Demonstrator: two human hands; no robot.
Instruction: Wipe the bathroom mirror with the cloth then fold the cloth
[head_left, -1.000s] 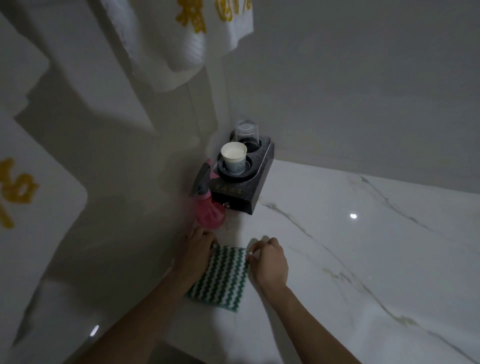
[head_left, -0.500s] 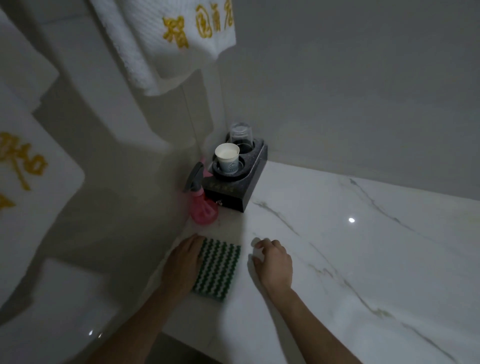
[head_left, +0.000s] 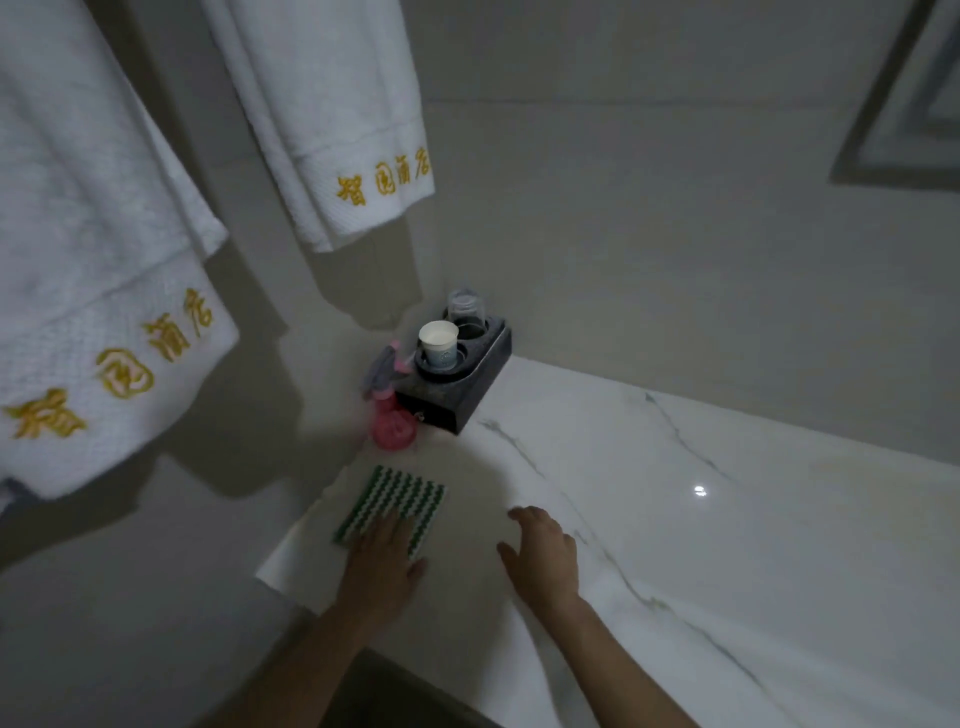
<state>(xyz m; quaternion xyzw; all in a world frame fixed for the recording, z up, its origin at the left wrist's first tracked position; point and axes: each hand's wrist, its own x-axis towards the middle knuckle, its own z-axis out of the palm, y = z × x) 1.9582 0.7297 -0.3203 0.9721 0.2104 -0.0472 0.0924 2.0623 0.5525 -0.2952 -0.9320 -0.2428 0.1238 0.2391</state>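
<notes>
Folded cloth (head_left: 395, 506) on marble counter (head_left: 675, 519)
Spray bottle (head_left: 389, 421), cup holder (head_left: 457, 379) at 12 o'clock; cloth's long axis points 1 o'clock; left hand (head_left: 382, 566) presses flat, right hand (head_left: 543, 556) spread beside.

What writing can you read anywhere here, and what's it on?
"智圆酒店", as best it reads, in gold embroidery: near white towel.
Same gold embroidery: far white towel.
Paper cup: a blue mark, too small to read.
Black cup holder: faint front marking, unreadable.
</notes>
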